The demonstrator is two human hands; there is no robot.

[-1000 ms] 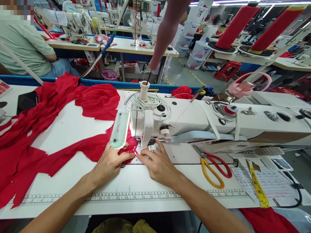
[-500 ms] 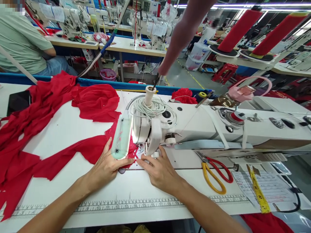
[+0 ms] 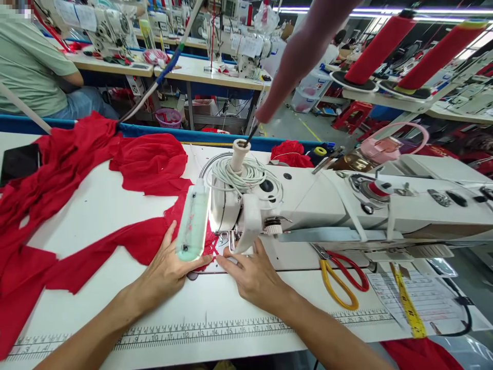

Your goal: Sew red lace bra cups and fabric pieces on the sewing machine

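Observation:
My left hand point(image 3: 166, 264) lies on the red fabric point(image 3: 144, 234) left of the sewing machine's needle area, thumb stretched right and fingers spread; the clear guard point(image 3: 192, 223) hides part of them. My right hand point(image 3: 252, 272) rests at the presser foot point(image 3: 232, 241), fingers apart and bent forward, some hidden behind the machine head. Its leading fingertips almost meet my left thumb at the red lacy edge point(image 3: 210, 246). Whether they touch it I cannot tell. The white sewing machine point(image 3: 311, 198) reaches to the right.
Scissors point(image 3: 342, 277) with red and yellow handles lie right of my right hand. A yellow tape measure point(image 3: 409, 303) lies on a written sheet point(image 3: 435, 298). Ruler markings point(image 3: 208, 329) run along the table's front. A seated person point(image 3: 34, 67) is at the back left.
The view has shifted slightly, so the machine head appears lower and further right. Both hands stay by the presser foot, with only small finger movements.

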